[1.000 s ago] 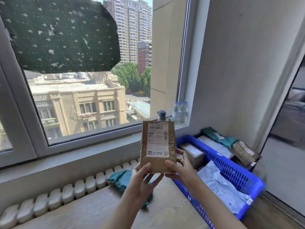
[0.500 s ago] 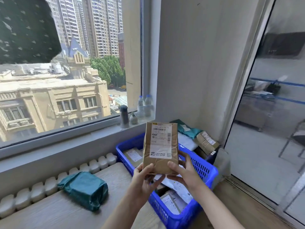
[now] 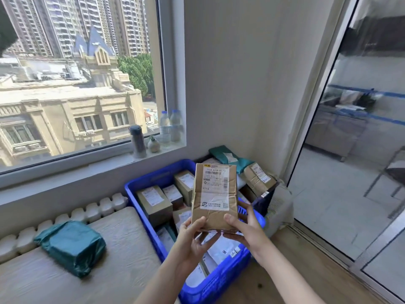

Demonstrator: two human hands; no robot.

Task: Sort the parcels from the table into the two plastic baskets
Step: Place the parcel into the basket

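— Where is the parcel right now?

— The brown paper parcel [image 3: 214, 194] is held upright in the air above the blue basket [image 3: 142, 185], its white shipping label facing the camera.

— Who has it?

— Both hands. The left hand [image 3: 192, 240] grasps the lower left corner, thumb on the front face and fingers curled beneath. The right hand [image 3: 245, 229] grasps the lower right corner the same way, thumb on the front, fingers behind and under.

— What is already in the basket?

— Several brown cardboard boxes [image 3: 154, 202] with white labels stand at its far end, and flat white mailers [image 3: 221, 249] lie nearer the person. The basket stands just beside the right edge of the desk [image 3: 122, 249].

— And the second basket?

— Beyond the blue one, against the wall, there is a dark container [image 3: 263, 200] piled with a teal bag [image 3: 228, 156] and a taped brown parcel [image 3: 258, 176]; only a small part of its side shows.

— Anything on the desk?

— One teal wrapped parcel [image 3: 70, 246] lies on it, near the white radiator [image 3: 87, 212] under the window.

— On the windowsill?

— A dark flask [image 3: 137, 141], a small pot [image 3: 153, 144] and two clear bottles [image 3: 171, 126], standing close together.
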